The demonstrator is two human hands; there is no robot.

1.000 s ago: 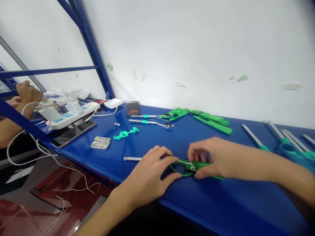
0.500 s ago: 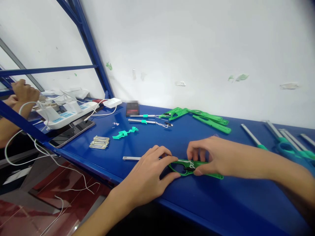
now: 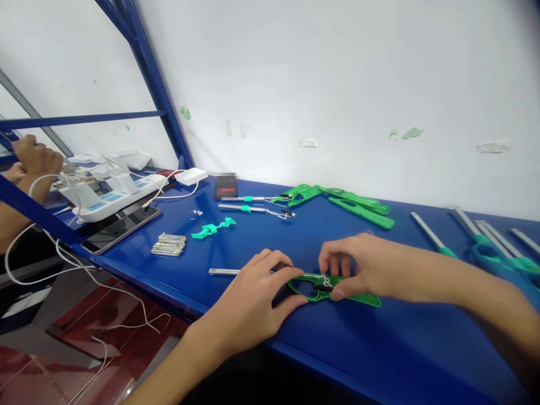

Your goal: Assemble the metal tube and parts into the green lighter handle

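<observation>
A green half casing of a long-nosed lighter [image 3: 358, 297] lies on the blue tabletop with its inside facing up. A silver metal tube [image 3: 223, 272] runs out of it to the left, passing under my left hand [image 3: 265, 298]. That hand's thumb and forefinger grip the casing around its looped trigger end. Inside sit thin white wires [image 3: 325, 280] and a small black igniter part [image 3: 323, 288]. My right hand [image 3: 358, 267] has its fingers curled over the casing, the thumb pressing at the black part's right end. Its fingertips are partly hidden.
Behind lie green casing halves [image 3: 363, 212] and two tubes with wires [image 3: 242, 208]. Teal scraps [image 3: 211, 229], small clear parts [image 3: 169, 244], a phone [image 3: 122, 229] and a power strip [image 3: 118, 199] are leftward. Several teal lighters [image 3: 489, 253] lie right. Another person's hand [image 3: 37, 154] is far left.
The whole view has shifted very slightly. Both hands keep nearly the same place and hold on the casing and the black part.
</observation>
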